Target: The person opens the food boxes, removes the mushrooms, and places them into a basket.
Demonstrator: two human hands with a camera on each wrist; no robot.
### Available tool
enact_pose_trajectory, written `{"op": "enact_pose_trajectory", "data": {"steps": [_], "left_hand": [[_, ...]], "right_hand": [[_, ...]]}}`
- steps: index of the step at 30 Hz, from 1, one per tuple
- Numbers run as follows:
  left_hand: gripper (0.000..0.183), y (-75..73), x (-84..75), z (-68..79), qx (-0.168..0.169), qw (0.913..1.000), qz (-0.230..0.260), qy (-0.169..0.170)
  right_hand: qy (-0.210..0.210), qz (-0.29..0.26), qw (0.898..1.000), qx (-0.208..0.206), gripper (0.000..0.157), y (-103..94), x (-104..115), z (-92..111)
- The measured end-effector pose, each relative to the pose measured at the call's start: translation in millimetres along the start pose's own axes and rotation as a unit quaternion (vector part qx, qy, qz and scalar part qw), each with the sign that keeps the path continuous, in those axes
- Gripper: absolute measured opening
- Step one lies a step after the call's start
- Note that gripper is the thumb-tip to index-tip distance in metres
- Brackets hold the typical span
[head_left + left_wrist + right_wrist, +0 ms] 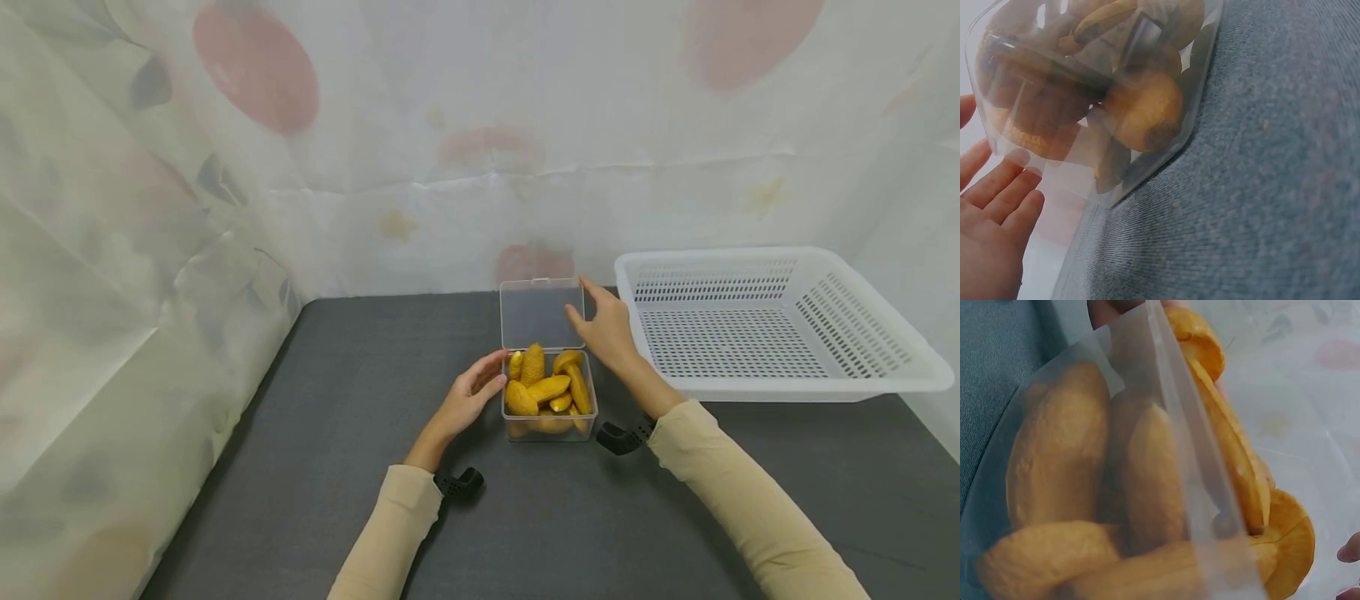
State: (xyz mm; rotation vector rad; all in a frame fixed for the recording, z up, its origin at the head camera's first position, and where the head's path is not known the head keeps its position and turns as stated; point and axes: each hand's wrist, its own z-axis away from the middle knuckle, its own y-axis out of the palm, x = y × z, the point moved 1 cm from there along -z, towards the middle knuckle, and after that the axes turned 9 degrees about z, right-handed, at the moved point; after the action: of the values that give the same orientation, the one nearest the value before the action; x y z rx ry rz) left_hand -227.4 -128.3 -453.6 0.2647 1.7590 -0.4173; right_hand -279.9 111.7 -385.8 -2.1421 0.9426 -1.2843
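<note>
A clear plastic box [551, 428] stands on the dark table, filled with several yellow-orange mushrooms [549, 388]. Its clear lid [542, 313] is swung back behind it, hinged side at the box's rear rim. My left hand [463, 402] rests its fingertips against the left side of the box, fingers mostly straight. At the lid's right edge is my right hand [609, 332], thumb and index finger spread, the index fingertip right at the far corner. Through the wall, the left wrist view shows mushrooms [1147, 112] pressed together. Some mushrooms [1229, 450] rise above the rim in the right wrist view.
A white perforated basket [787, 392] stands to the right, close beside my right hand and forearm. Behind the table hangs a pale printed curtain [450, 217], with another fold along the left side. Dark straps [459, 483] sit on both wrists.
</note>
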Motion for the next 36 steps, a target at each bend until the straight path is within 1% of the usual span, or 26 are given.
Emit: {"op": "enact_pose_trajectory", "data": {"steps": [4, 9, 14, 24, 36], "left_hand": [[0.048, 0.7, 1.9, -0.2, -0.007, 0.9999, -0.007, 0.007], [0.048, 1.0, 3.7, -0.8, -0.013, 0.9999, -0.003, 0.007], [0.048, 1.3, 4.3, -0.7, -0.011, 0.9999, -0.001, 0.009], [0.049, 0.3, 4.1, -0.6, -0.008, 0.9999, 0.002, 0.013], [0.050, -0.9, 4.0, -0.6, 0.003, 0.9999, 0.002, 0.016]], "right_hand": [[-0.005, -0.007, 1.000, -0.004, 0.055, -3.3, 1.9, 2.4], [-0.006, -0.016, 1.000, -0.006, 0.055, -6.0, 2.6, 5.1], [-0.007, -0.021, 1.000, -0.014, 0.055, -7.8, 1.6, 9.0], [-0.035, -0.035, 0.998, -0.037, 0.050, -14.2, 4.1, 22.4], [-0.056, -0.028, 0.998, -0.030, 0.043, -20.7, 8.8, 42.8]]}}
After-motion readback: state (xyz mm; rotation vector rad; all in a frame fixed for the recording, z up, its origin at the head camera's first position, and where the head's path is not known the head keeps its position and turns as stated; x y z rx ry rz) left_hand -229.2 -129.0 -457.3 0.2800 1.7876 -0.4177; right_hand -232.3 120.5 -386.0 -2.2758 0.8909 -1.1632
